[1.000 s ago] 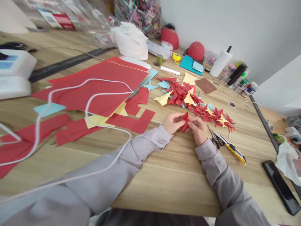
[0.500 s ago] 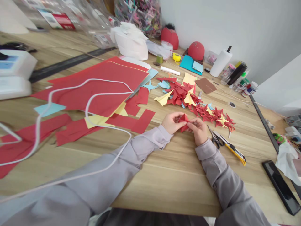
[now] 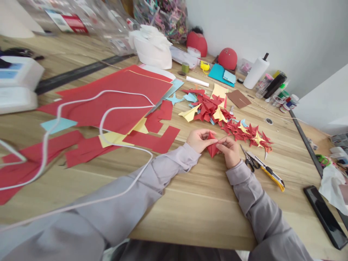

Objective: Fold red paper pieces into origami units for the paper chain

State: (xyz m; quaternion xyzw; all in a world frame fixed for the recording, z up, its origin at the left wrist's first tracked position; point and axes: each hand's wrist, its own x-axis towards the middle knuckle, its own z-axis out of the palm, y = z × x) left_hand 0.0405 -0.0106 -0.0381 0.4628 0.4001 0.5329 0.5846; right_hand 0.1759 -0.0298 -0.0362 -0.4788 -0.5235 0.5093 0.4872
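Note:
Between my two hands is a small folded red paper (image 3: 212, 148), pointed at its top and bottom. My left hand (image 3: 199, 140) pinches its left side, thumb across the front. On the other side, my right hand (image 3: 228, 149) holds its right edge between thumb and fingers. Just beyond my hands lies a pile of folded red paper pieces (image 3: 208, 108), mixed with yellow and light blue ones. Black-handled scissors (image 3: 251, 162) and a yellow utility knife (image 3: 268, 171) rest to the right of my right hand.
Large red sheets (image 3: 116, 98) and red strips (image 3: 92, 150) cover the left, crossed by a white cable (image 3: 102, 125). A black phone (image 3: 324, 216) lies at the right. Bottles (image 3: 289, 103) and a white roll (image 3: 256, 72) stand at the back.
The folded red paper now shows as a longer, upright diamond reaching lower between my hands. My fingers have shifted slightly around it, and both hands still grip it.

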